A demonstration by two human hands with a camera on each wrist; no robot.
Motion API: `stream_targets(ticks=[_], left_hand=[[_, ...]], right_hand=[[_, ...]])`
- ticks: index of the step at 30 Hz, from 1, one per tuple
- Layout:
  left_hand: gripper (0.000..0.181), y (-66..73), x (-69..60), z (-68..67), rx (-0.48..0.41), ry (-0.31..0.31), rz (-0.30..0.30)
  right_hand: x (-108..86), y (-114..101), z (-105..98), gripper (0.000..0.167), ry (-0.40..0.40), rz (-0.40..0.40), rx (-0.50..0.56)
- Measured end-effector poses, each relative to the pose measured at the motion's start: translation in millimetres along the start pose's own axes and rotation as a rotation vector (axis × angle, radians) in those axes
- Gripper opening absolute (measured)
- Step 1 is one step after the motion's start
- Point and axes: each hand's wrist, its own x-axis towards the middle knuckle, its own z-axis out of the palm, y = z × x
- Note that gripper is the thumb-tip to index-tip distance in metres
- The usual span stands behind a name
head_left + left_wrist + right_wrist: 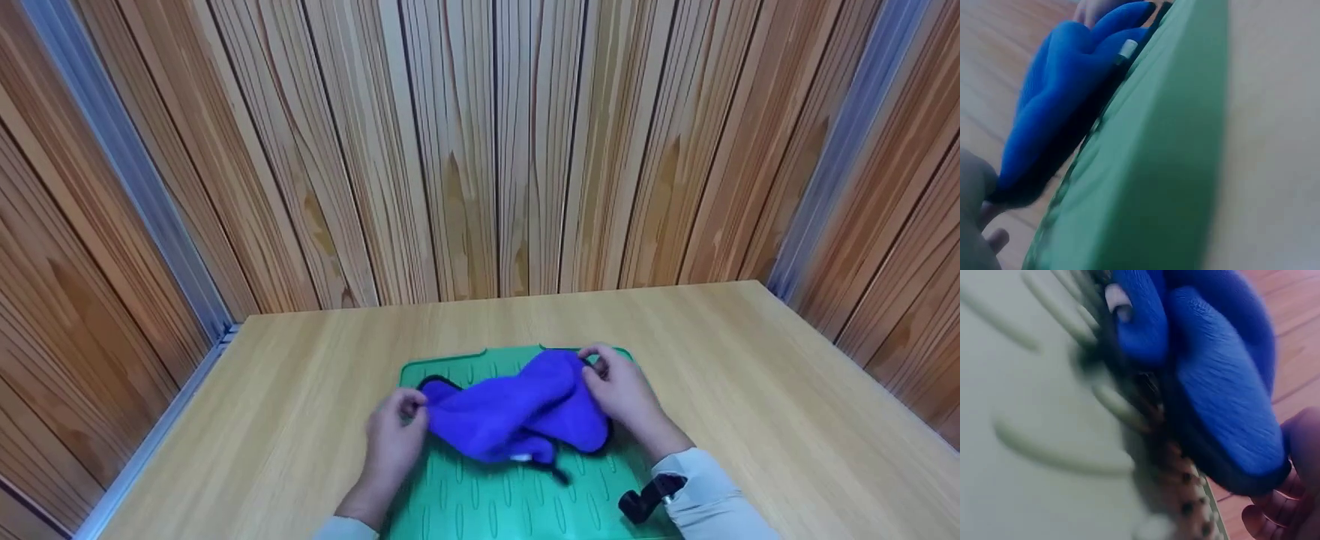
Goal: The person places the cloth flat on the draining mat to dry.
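I'm watching the bunched blue cloth stretch side to side over the green mat, its long axis bridging both hands, the left hand pinching its left end, the right hand its far-right edge, neither nearer.

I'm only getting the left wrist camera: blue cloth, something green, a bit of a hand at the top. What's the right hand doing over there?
Observer: In the head view, the right hand pinches the blue cloth near its upper right corner.
Visitor: And the green mat, is it plain on top?
Observer: No, its surface shows rows of narrow oval shapes.
Visitor: Is anything worn on that right arm?
Observer: Yes, a black object sits at the cuff of the pale right sleeve.
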Motion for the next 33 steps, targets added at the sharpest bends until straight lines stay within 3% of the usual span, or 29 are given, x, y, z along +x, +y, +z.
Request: stream_targets(ticks=[3, 5, 9, 11, 14, 19, 26, 29, 33], left_hand=[[0.012, -7.4, 6.2, -8.6, 0.068, 0.077, -0.072], [0.01, -10.6, 8.5, -12.1, 0.097, 0.077, -0.103], [0.01, -11.1, 8.3, -12.6, 0.117, -0.024, -0.123], [0.017, -9.7, 6.5, -11.1, 0.124, -0.082, -0.122], [0.024, -7.4, 2.8, -8.9, 0.118, -0.15, -0.13], [0.024, -4.8, -0.2, -7.2, 0.077, -0.2, -0.159], [0.018, -5.6, 0.9, -7.0, 0.038, -0.265, -0.12], [0.017, -7.1, 2.2, -7.9, 0.03, -0.293, -0.087], [0.014, -9.9, 3.3, -8.6, -0.002, -0.29, -0.039]], right_hand=[[1.7, 7, -9, 0.025, -0.01, 0.056, -0.006], [1.7, 11, -12, 0.028, -0.052, 0.086, -0.012], [-0.1, 15, -12, 0.03, -0.185, 0.122, -0.041], [-1.3, 14, -11, 0.03, -0.215, 0.126, -0.068], [-2.2, 12, -6, 0.034, -0.203, 0.1, -0.078], [-2.3, 12, 2, 0.04, -0.167, 0.009, -0.042], [-2.5, 10, 9, 0.018, -0.127, -0.083, 0.021], [-1.7, 8, 8, 0.006, -0.107, -0.052, 0.034], [-0.5, 7, 3, 0.013, -0.12, 0.01, 0.058]])
